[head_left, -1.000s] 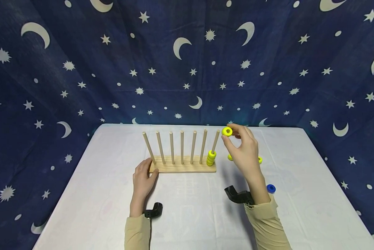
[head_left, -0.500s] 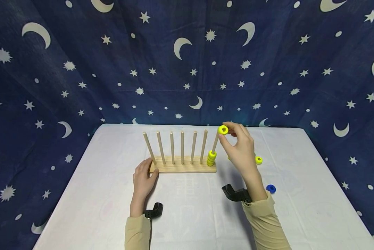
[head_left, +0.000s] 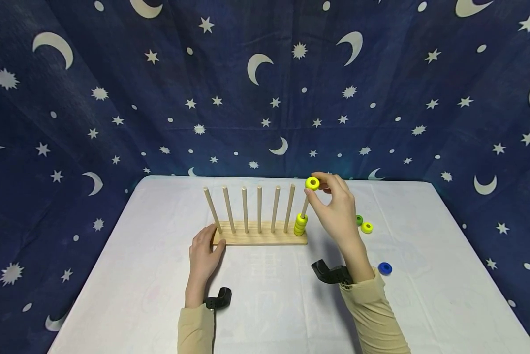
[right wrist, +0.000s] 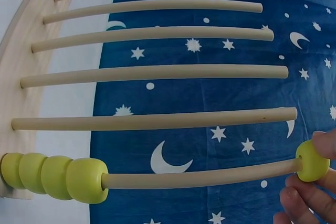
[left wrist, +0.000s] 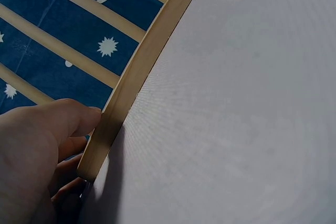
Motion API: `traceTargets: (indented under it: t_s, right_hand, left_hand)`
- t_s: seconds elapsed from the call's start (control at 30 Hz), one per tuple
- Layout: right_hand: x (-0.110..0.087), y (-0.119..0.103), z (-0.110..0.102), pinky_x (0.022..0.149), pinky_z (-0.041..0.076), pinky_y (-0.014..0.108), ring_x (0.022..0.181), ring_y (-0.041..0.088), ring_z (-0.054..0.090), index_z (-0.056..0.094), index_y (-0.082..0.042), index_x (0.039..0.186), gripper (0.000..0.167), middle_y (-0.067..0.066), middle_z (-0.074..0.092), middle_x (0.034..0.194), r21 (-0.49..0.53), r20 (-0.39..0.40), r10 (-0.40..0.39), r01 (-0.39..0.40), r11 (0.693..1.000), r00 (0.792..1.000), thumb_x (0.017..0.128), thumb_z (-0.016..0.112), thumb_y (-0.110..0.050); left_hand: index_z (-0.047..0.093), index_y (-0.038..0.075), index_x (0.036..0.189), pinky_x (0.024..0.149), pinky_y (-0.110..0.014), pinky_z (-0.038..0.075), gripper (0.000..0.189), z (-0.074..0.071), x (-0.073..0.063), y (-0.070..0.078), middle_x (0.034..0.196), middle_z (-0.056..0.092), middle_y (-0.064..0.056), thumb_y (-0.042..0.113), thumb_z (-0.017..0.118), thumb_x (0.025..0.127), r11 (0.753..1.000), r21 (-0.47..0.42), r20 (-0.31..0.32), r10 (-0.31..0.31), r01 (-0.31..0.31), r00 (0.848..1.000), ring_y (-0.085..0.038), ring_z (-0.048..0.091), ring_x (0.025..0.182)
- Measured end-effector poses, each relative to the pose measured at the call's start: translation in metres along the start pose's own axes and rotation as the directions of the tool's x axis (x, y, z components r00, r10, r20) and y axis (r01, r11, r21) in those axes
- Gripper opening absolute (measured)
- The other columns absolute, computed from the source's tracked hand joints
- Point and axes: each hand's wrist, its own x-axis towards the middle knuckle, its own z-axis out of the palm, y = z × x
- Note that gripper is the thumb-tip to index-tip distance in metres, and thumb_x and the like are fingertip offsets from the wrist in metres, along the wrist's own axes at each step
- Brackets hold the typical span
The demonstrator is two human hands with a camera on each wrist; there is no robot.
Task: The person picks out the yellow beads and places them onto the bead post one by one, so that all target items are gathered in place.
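My left hand (head_left: 204,253) grips the left end of a wooden peg stand (head_left: 260,239), its thumb on the front edge. In the left wrist view the fingers go behind the base. Between thumb and fingers, my right hand (head_left: 339,211) pinches a yellow bead (right wrist: 313,162) at the tip of the rightmost peg (right wrist: 205,179). In the right wrist view the peg's tip meets the bead's hole; how far it enters is hidden. Several yellow beads (head_left: 300,225) are stacked at the bottom of that same peg. The other pegs are bare.
Right of the stand lie a green bead (head_left: 359,220) and a loose yellow bead (head_left: 366,231), with a blue bead (head_left: 385,272) nearer the front. A white cloth covers the table (head_left: 265,300). A dark blue star-patterned curtain (head_left: 229,135) hangs behind.
My right hand has carried the yellow bead leftward, from beside the rightmost peg to over its tip. The green bead has come into view from behind that hand. My left hand stays put.
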Motion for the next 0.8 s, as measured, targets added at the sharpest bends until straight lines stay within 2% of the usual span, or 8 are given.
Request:
traceTargets:
  t_s: [0.23, 0.67, 0.8]
  right_hand:
    - [-0.0004, 0.0036, 0.0031, 0.085, 0.045, 0.041, 0.095, 0.027, 0.057, 0.063, -0.006, 0.119, 0.036, 0.012, 0.062, 0.101, -0.004, 0.005, 0.036, -0.036, 0.999, 0.999, 0.086, 0.072, -0.014]
    - [-0.003, 0.0083, 0.0078, 0.082, 0.045, 0.039, 0.094, 0.027, 0.058, 0.063, -0.005, 0.118, 0.036, 0.013, 0.062, 0.101, 0.016, -0.007, 0.041, -0.041, 0.999, 0.999, 0.085, 0.072, -0.016]
    - [-0.0045, 0.0106, 0.009, 0.083, 0.046, 0.043, 0.093, 0.027, 0.058, 0.063, -0.005, 0.118, 0.035, 0.013, 0.062, 0.101, 0.015, -0.008, 0.043, -0.043, 0.999, 0.999, 0.085, 0.072, -0.016]
  left_hand:
    - [0.047, 0.008, 0.141, 0.11, -0.054, 0.023, 0.054, -0.0006, 0.0001, -0.0005, 0.148, 0.045, -0.014, 0.021, 0.063, 0.091, 1.0, -0.01, -0.004, 0.007, -0.007, 1.0, -0.035, 0.031, 0.141]
    - [0.047, 0.008, 0.141, 0.11, -0.054, 0.023, 0.054, -0.0001, -0.0009, -0.0007, 0.148, 0.045, -0.014, 0.022, 0.063, 0.091, 1.0, -0.003, -0.003, -0.003, 0.003, 1.0, -0.034, 0.031, 0.141]
    - [0.048, 0.008, 0.14, 0.11, -0.054, 0.023, 0.054, 0.0009, -0.0006, -0.0006, 0.147, 0.046, -0.013, 0.023, 0.063, 0.091, 1.0, -0.007, -0.011, -0.003, 0.003, 1.0, -0.034, 0.031, 0.141]
